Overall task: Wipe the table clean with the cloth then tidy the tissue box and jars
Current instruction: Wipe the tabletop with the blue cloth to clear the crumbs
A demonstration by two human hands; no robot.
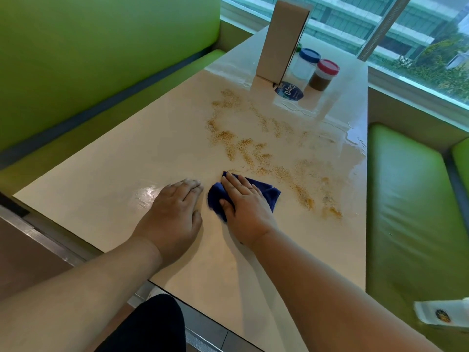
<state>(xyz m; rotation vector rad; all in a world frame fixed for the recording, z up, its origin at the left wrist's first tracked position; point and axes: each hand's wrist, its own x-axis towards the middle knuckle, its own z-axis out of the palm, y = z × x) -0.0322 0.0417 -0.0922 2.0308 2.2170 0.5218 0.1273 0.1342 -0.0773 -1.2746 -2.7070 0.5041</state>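
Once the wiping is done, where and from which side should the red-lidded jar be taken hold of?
Probably grip the red-lidded jar round its lid, coming from above or from its open right side. It stands upright, the round lid is its widest, topmost part, and the blue-lidded jar stands close on its left, with the tall box beyond.

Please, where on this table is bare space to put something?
Bare: left side of the table, between left hand and bench. Crowded: crumbs beyond the cloth under the right hand; tissue box and jars at the far end.
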